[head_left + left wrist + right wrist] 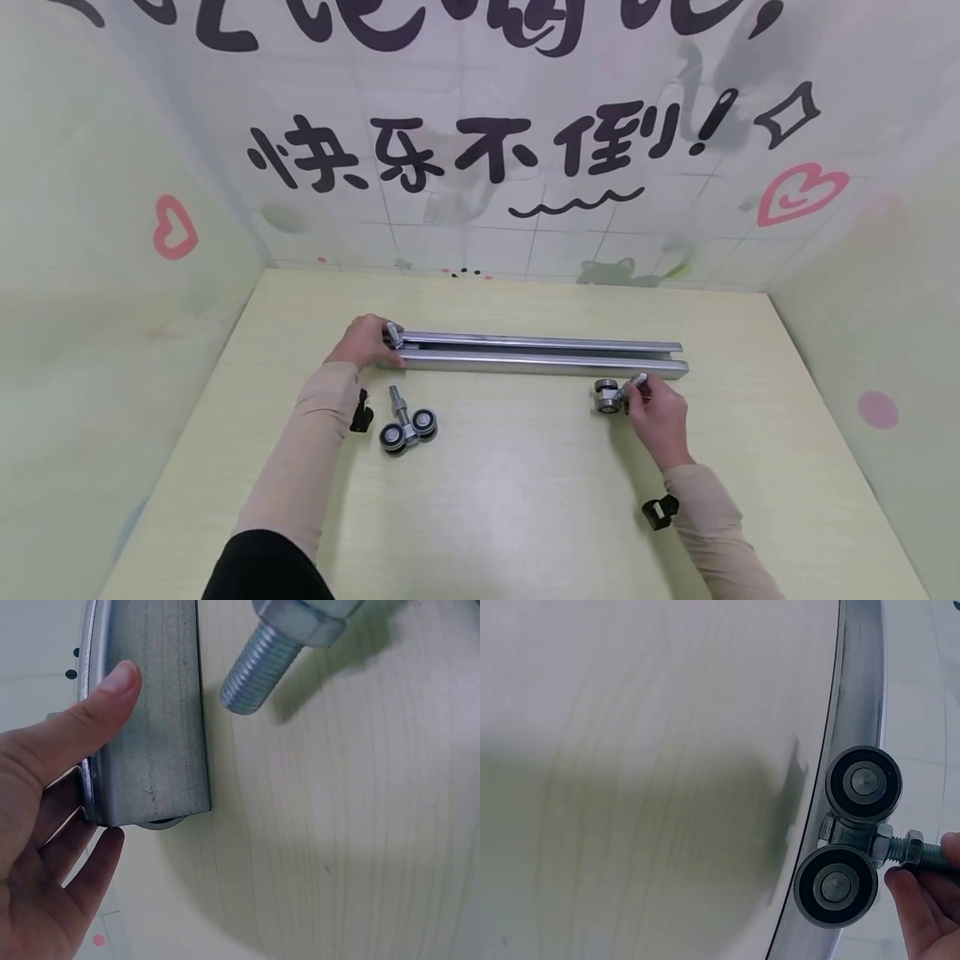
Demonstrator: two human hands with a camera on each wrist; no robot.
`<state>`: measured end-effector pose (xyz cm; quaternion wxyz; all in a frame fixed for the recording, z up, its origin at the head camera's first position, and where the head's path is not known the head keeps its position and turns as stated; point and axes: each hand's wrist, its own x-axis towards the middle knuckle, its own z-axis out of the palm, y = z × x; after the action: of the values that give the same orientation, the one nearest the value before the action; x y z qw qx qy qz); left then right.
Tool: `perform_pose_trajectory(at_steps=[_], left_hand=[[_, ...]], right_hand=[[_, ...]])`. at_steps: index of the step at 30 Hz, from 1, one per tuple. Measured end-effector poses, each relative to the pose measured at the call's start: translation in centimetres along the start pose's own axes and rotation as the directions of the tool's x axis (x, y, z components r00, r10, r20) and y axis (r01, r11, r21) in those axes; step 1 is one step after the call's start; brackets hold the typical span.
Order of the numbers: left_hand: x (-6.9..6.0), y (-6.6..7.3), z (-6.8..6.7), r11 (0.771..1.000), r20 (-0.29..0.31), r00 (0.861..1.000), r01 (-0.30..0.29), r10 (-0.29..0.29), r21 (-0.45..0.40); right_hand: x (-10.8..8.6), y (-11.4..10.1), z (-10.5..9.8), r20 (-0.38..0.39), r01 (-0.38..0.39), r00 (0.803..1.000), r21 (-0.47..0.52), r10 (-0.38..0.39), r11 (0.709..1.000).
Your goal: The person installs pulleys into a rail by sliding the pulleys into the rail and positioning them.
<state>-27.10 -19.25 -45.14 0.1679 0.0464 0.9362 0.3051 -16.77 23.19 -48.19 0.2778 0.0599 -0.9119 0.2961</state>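
A metal channel rail (540,363) with a slot along its top lies across the table. My left hand (366,342) grips its left end, thumb on the near side wall in the left wrist view. There a threaded bolt (393,335) sticks up from the slot; a rounded edge shows under the rail's end, its wheels hidden. With its fingertips my right hand (662,421) pinches the bolt of a roller hanger (849,836) just in front of the rail's right end. Another roller hanger (408,429) lies on the table near my left wrist, its threaded bolt pointing away from me.
The pale wooden table (495,500) is bounded by a printed curtain (465,237) at the back and on both sides. Black wrist mounts (660,512) sit on both forearms.
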Motion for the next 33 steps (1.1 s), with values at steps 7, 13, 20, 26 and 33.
perform_pose_trajectory(at_steps=[7,13,20,26,33], left_hand=[[0.0,-0.1,0.1,1.0,-0.007,1.0,-0.012,0.012,-0.014],[0.1,-0.1,0.1,1.0,-0.005,1.0,-0.022,0.022,-0.015],[0.1,-0.2,0.1,1.0,-0.01,1.0,-0.025,0.025,-0.01],[0.1,-0.1,0.1,1.0,-0.014,1.0,-0.026,0.026,0.003],[0.2,-0.1,0.1,1.0,0.0,1.0,-0.015,0.015,-0.005]], right_hand=[[0.1,1.6,-1.1,0.005,-0.056,0.998,-0.025,0.057,0.998],[0.2,2.9,-2.3,0.003,-0.096,0.995,-0.063,0.097,0.993],[0.4,4.4,-3.6,-0.016,-0.146,0.989,-0.098,0.145,0.984],[0.6,5.6,-4.7,-0.043,-0.188,0.982,-0.126,0.184,0.974],[0.8,6.6,-5.9,-0.037,-0.251,0.968,-0.148,0.249,0.956]])
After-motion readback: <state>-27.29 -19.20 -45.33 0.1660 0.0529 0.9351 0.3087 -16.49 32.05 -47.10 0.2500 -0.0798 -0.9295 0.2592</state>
